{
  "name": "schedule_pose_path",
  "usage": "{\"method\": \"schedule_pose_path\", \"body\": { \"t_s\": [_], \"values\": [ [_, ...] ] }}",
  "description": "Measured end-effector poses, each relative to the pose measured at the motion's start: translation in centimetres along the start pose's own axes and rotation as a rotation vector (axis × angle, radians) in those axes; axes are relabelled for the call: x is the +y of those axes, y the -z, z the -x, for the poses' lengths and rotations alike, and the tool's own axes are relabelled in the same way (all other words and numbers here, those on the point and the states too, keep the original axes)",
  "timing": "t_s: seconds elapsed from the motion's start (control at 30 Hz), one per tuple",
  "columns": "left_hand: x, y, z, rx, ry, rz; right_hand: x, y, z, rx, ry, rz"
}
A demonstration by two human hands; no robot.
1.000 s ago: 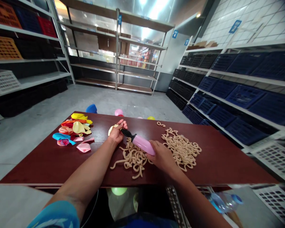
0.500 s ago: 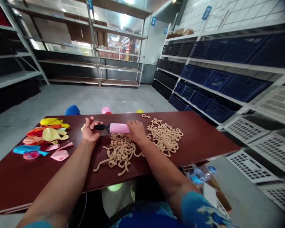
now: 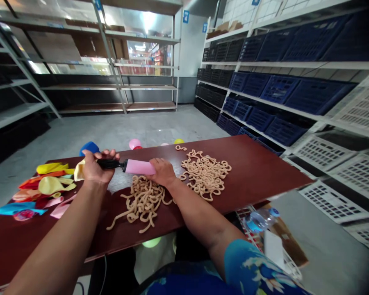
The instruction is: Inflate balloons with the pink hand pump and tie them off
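A balloon hand pump (image 3: 138, 167) with a pink barrel and a black end spans my two hands above the table. My left hand (image 3: 98, 166), palm up, is closed round the black end. A pale cream balloon (image 3: 79, 170) pokes out on the left side of that hand; how it is held is hidden. My right hand (image 3: 162, 172) wraps round the right end of the pink barrel. Just below the pump lies a pile of beige, twisted long balloons (image 3: 141, 200). A second pile of similar curly pieces (image 3: 206, 174) sits to the right.
Flat coloured balloons (image 3: 52, 185) lie at the left of the brown table (image 3: 258, 164). Inflated balloons (image 3: 134, 144) show beyond the far edge. A water bottle (image 3: 261, 220) and a white box (image 3: 273, 248) are at lower right. Shelves with blue crates (image 3: 279, 88) line the right.
The view has turned slightly, so the table contents sit further left. The black part between hand and barrel shows longer, and the cream balloon shows more beside my left hand. Both hands keep hold.
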State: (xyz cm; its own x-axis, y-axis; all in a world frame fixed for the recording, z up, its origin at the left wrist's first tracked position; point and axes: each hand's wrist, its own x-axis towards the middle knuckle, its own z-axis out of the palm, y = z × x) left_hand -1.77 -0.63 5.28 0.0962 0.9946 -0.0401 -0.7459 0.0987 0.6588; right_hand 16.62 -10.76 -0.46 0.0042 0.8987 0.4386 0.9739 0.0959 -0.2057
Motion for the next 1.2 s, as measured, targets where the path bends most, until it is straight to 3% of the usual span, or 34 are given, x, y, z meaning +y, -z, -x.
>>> {"method": "schedule_pose_path", "body": {
  "t_s": [0.23, 0.5, 0.6, 0.73, 1.07, 1.13, 1.2],
  "values": [
    [3.0, -4.6, 1.2, 0.076, -0.042, -0.104, -0.6, -0.1, 0.0, 0.019, -0.038, -0.11],
    [11.5, -6.9, -0.9, 0.113, -0.217, -0.234, -0.6, -0.3, -0.2, 0.079, -0.098, -0.177],
    [12.8, -8.1, -0.9, 0.094, -0.264, -0.269, -0.6, -0.6, -0.2, 0.111, -0.126, -0.2],
    [10.9, -8.9, -0.5, 0.072, -0.274, -0.262, -0.1, -1.1, 0.0, 0.08, -0.152, -0.215],
    [0.3, -8.4, 1.4, 0.06, -0.123, -0.219, 0.1, -0.6, 0.3, 0.017, -0.184, -0.208],
    [-0.4, -8.3, 1.5, 0.07, -0.102, -0.216, 0.0, -0.4, 0.3, 0.011, -0.19, -0.211],
    [0.1, -8.3, 1.3, 0.067, -0.105, -0.223, -0.1, -0.3, 0.3, 0.013, -0.183, -0.222]
  ]
}}
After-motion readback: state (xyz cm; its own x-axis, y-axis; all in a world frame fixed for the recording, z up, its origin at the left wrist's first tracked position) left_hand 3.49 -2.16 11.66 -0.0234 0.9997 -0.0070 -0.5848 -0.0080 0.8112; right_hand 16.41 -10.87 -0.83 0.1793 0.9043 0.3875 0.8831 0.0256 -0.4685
